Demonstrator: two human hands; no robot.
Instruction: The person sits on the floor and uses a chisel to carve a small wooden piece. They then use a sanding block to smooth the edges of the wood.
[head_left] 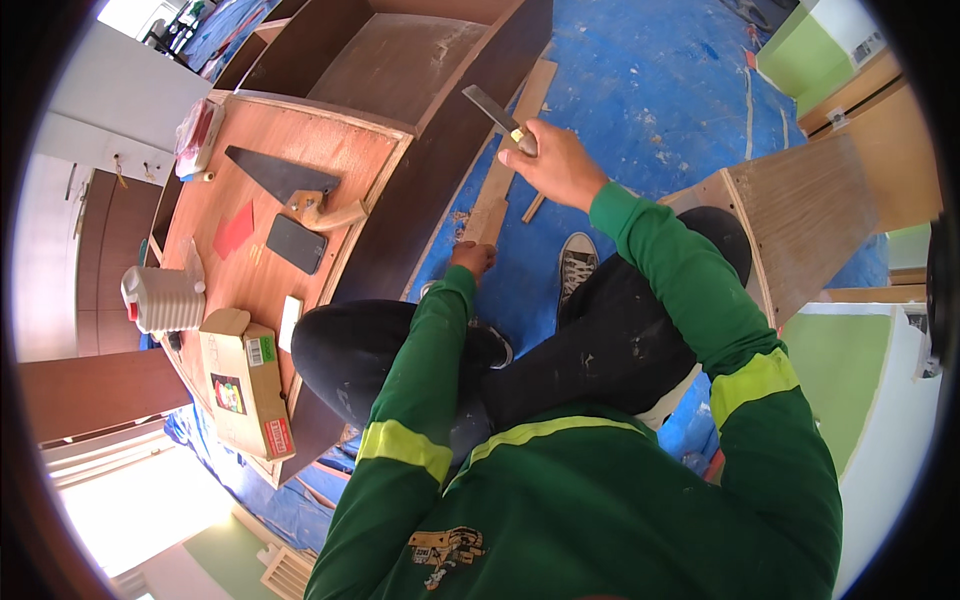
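In my right hand (560, 165) is a chisel (490, 106), its flat grey blade pointing up and to the left. The fingers wrap the handle just behind a pale yellow collar. Below the blade lies a long, narrow wooden board (495, 188), running away from me along the side of a dark brown cabinet. My left hand (474, 258) is closed on the near end of this board, with part of the fingers hidden. The chisel blade appears raised above the board, apart from it. A small wood strip (534, 208) lies beside the board.
On the wooden cabinet panel (330, 130) at left lie a handsaw (280, 178), a phone (297, 244), red sandpaper (233, 231), a cardboard box (243, 385) and a plastic jug (165, 298). Blue sheeting (640, 90) covers the floor. A wooden box-like piece (800, 220) stands at right.
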